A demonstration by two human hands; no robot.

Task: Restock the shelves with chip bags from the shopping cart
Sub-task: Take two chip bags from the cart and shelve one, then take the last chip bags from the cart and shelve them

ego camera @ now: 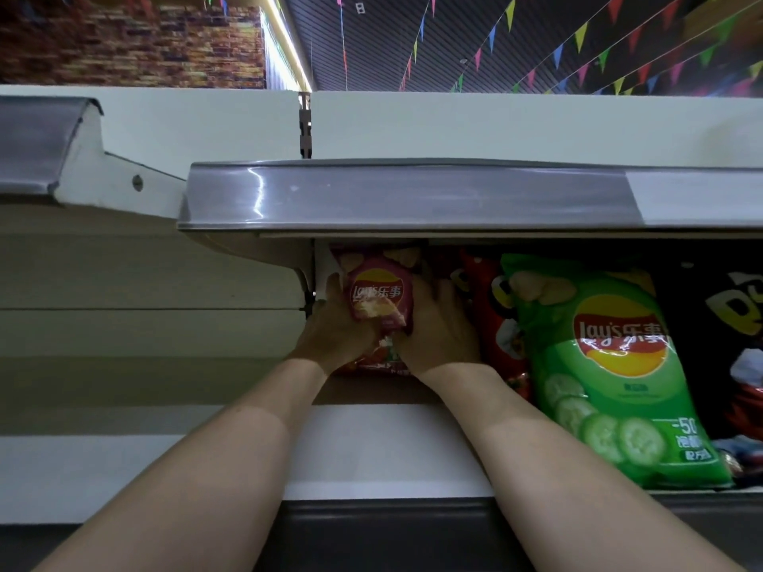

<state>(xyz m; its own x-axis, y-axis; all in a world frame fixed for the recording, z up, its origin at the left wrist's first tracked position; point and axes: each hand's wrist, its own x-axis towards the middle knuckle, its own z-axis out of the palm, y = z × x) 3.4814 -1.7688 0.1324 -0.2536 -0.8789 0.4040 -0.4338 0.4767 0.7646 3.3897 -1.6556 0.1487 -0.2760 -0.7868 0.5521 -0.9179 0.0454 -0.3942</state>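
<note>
Currently: placement step. Both forearms reach in over the lower shelf [371,447]. Left hand [334,324] and right hand [433,324] each curl round a side of the pink chip bag [380,295], gripping it upright at the shelf's left end, just under the upper shelf [413,196]. Red bag [495,315] just beside it, then the green bag [611,365]. Judgement: bag nearly seated. Next: push it back, square it, let go without tipping neighbours. Cart not in view.

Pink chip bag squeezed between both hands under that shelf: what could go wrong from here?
Held between the left hand and right hand, the pink chip bag could get its chips crushed. It seems to sit atop a red bag, so it might slide forward when released.
</note>
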